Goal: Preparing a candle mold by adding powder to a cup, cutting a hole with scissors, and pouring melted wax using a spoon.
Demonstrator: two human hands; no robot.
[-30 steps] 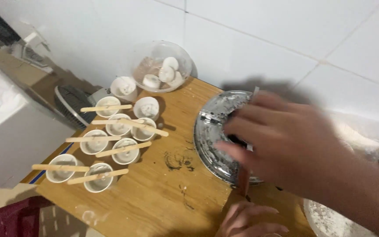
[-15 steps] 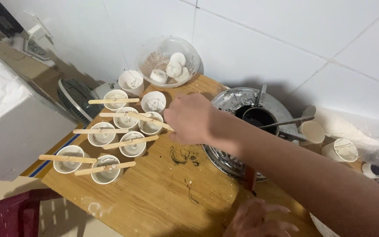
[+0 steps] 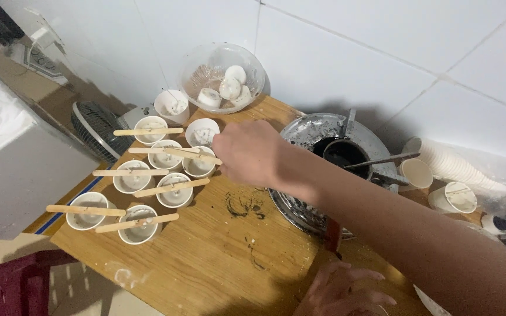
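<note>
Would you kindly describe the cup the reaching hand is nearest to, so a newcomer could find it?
On the wooden table, left of the round metal tray, stands a cluster of small white cups. The right hand hovers at the cup nearest its fingertips. Unlike its stickless neighbour behind, it has a wooden stick across its rim.

Small white paper cup point(image 3: 199, 167) upright on the wooden table top, toward its far left corner, last in a cluster of like cups running out to the near left edge. Pale filling inside, level and just under the rim. Flat, light wooden stick point(image 3: 193, 155) laid across the rim, slightly tilted, one end overlapping the stick of the neighbouring cup on the left. Right hand point(image 3: 247, 153) closed at the stick's right end, fingertips pinching it. Left hand point(image 3: 346, 289) spread flat, palm down, at the near edge of the table.
</note>
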